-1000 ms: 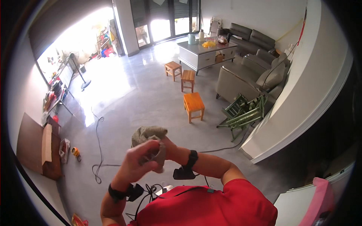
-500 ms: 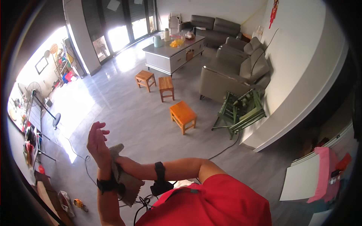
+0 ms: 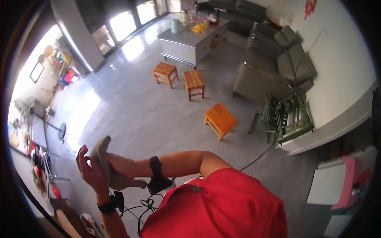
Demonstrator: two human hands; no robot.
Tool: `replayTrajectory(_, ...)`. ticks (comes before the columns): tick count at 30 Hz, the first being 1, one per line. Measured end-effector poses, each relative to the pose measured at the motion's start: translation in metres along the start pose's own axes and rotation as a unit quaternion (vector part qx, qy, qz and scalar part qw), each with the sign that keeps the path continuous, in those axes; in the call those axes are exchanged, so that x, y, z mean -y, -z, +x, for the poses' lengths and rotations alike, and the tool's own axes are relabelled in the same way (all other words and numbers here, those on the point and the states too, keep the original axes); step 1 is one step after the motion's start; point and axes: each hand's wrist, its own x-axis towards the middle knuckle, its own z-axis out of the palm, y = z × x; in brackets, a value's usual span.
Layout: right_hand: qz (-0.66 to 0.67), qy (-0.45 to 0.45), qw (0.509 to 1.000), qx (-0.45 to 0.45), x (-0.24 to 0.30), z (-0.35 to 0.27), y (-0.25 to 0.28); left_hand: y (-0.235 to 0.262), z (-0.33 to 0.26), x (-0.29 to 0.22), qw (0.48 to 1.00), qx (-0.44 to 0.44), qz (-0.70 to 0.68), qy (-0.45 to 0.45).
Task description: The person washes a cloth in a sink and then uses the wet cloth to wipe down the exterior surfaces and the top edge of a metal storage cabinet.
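Observation:
A grey-brown cloth (image 3: 121, 181) is bunched in my right hand (image 3: 118, 163), whose fingers are mostly hidden by it. The cloth lies against the palm side of my left hand (image 3: 93, 171), with one end sticking up past the fingers. My left hand is raised and open, its fingers loosely bent and apart. Both wrists carry black straps with small devices, and black cables (image 3: 147, 204) hang below them.
Two wooden stools (image 3: 165, 70) (image 3: 193, 80) and an orange-brown stool (image 3: 220, 119) stand ahead. Beyond them is a coffee table (image 3: 178, 47). A grey sofa (image 3: 258, 79) and green folded chairs (image 3: 287, 119) line the right; a fan (image 3: 62, 130) stands left. A cable (image 3: 258, 156) crosses the floor.
The cloth in my right hand has moved from my left wrist up onto the left palm. Both hands have shifted left and slightly down. The view has turned, so the furniture appears further right.

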Motion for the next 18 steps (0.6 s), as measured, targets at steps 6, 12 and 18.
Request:
replayTrajectory(6, -0.229, 0.063, 0.968, -0.082, 0.047, 0.095, 0.055, -0.042, 0.033, 0.117, 0.674, 0.095, -0.658, 0.324)
replayTrajectory(12, -0.321, 0.223, 0.893, -0.223, 0.092, 0.149, 0.052, -0.108, 0.095, 0.171, 0.527, 0.226, -0.725, 0.381)
replayTrajectory(18, -0.388, 0.256, 0.839, -0.284, 0.113, 0.225, 0.128, -0.150, 0.145, 0.240, 0.943, 0.235, -0.114, -0.207)
